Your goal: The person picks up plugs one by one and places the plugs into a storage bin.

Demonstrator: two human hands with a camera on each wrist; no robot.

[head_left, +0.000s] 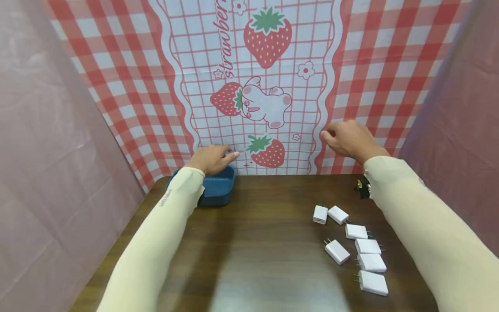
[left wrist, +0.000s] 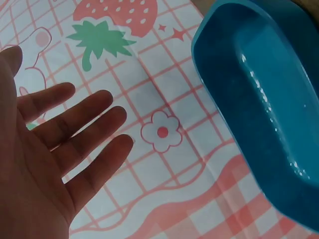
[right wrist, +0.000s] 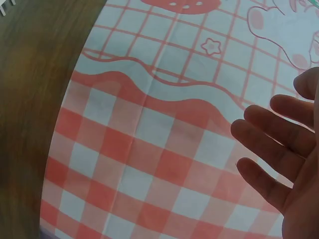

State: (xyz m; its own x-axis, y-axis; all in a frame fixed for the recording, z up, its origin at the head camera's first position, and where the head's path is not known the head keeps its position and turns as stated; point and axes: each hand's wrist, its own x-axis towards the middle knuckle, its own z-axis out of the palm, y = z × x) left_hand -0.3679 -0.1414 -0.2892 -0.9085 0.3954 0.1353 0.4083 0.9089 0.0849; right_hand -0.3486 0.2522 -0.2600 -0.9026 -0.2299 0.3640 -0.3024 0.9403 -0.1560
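Note:
My left hand (head_left: 212, 159) hovers above the blue tray (head_left: 218, 190) at the table's back left, its fingers loosely extended and holding nothing. In the left wrist view the bare palm and spread fingers (left wrist: 94, 164) show, with the inside of the tray (left wrist: 269, 94) to the right. My right hand (head_left: 348, 138) is raised before the patterned cloth at the back right. Its relaxed, slightly bent fingers (right wrist: 269, 132) hold nothing in the right wrist view. Several white charger plugs lie on the table below it, the nearest being an upright-looking plug (head_left: 320, 214) and a tilted plug (head_left: 338, 215).
More plugs form a column along the right, among them the front plug (head_left: 373, 283); a single plug (head_left: 337, 251) lies left of it. A strawberry-print cloth (head_left: 304, 156) hangs behind the brown table (head_left: 269, 225). Pink curtains (head_left: 58, 173) flank both sides.

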